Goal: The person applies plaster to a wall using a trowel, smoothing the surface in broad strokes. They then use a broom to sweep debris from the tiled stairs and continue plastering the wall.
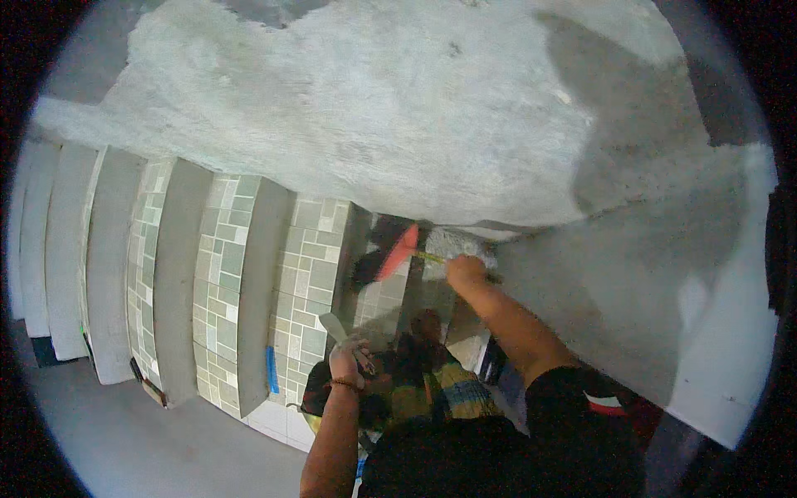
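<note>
My right hand (466, 272) is closed on a thin yellowish handle (430, 256) that runs to a red, motion-blurred broom or brush head (398, 254) over a dark patch on a tiled step (380, 299) against the wall. My left hand (346, 363) is closed on a pale, flat scraper-like tool (330, 327), held lower down in front of the tiled treads. Below it are my legs in dark and yellow plaid cloth (465, 390).
A staircase with green-grey tiled treads (224, 224) and plain grey risers (184, 282) descends at the left to a grey floor (191, 448). Rough plastered wall (398, 100) borders it, with a grey wall (631, 290) at the right. A blue strip (271, 369) lies on one tread.
</note>
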A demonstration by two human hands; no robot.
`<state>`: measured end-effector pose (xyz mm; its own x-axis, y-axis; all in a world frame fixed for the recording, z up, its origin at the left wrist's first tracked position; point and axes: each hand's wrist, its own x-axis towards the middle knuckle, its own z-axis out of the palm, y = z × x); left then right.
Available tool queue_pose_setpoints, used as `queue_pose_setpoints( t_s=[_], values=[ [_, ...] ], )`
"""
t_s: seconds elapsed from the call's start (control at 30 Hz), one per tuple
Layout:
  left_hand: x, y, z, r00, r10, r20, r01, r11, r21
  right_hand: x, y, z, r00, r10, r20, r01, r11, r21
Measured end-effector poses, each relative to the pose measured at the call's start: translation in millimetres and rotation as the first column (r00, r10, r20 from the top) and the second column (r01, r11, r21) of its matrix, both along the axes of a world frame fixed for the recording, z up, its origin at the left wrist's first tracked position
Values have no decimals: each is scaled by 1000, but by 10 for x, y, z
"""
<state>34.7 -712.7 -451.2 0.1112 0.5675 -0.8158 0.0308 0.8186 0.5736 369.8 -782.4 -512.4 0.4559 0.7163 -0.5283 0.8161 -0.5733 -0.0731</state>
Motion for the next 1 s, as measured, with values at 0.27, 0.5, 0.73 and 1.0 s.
queue_pose_setpoints(
  t_s=[0.27,0.5,0.73,1.0],
  values=[
    [108,80,47,984,-26,174,59,981,-186,330,-1112,811,983,-161,87,165,985,-42],
    [313,186,39,950,-313,20,310,947,90,-449,-1476,515,889,-415,-194,435,897,77],
    [384,267,65,956,-294,5,294,956,1,-1347,-1823,90,602,-353,-716,568,820,74],
    [47,233,-216,692,-616,-375,721,600,345,-982,-1184,-1119,-46,-573,-818,567,659,-494]
  ],
)
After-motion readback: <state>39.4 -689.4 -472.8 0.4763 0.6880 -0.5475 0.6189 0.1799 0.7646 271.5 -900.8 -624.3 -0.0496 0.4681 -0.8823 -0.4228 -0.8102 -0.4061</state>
